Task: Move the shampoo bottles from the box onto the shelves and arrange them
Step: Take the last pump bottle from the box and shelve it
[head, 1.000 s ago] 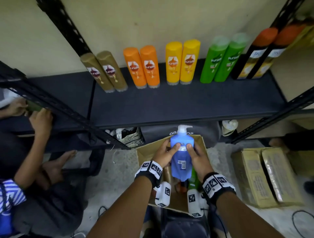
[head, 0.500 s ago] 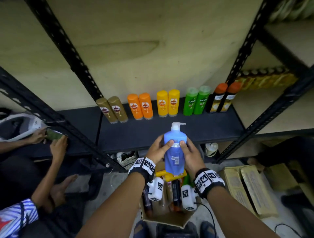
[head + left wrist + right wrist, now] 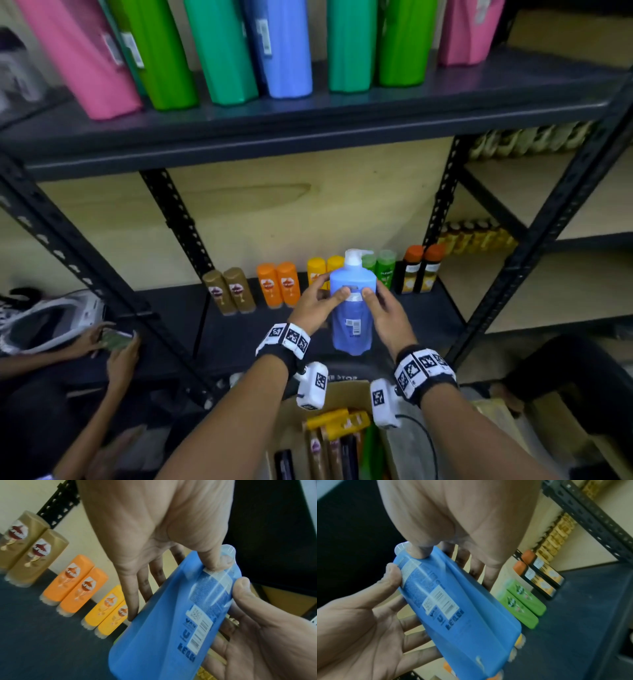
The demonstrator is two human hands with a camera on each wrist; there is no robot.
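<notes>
A blue pump bottle (image 3: pixel 352 308) with a white pump head hangs upright in front of the lower dark shelf (image 3: pixel 239 329), back label toward me. My left hand (image 3: pixel 322 298) grips its left shoulder and my right hand (image 3: pixel 380 303) grips its right shoulder, thumbs on the label. The left wrist view shows the bottle (image 3: pixel 163 628) between thumb and fingers, and so does the right wrist view, bottle (image 3: pixel 462 608). Below my wrists stands the cardboard box (image 3: pixel 356 390) holding several bottles (image 3: pixel 335 431). Its lower part is out of frame.
Pairs of gold (image 3: pixel 229 291), orange (image 3: pixel 279 284), yellow, green and black bottles line the lower shelf's back. Tall pink, green and blue bottles (image 3: pixel 284 48) fill the upper shelf (image 3: pixel 308 116). Black perforated posts (image 3: pixel 178 219) flank the bay. Another person (image 3: pixel 116 342) sits left with a phone. Cartons (image 3: pixel 496 421) lie right.
Both hands have raised the blue bottle out of the box, up to the lower shelf. The head view has tilted up, so the upper shelf now shows.
</notes>
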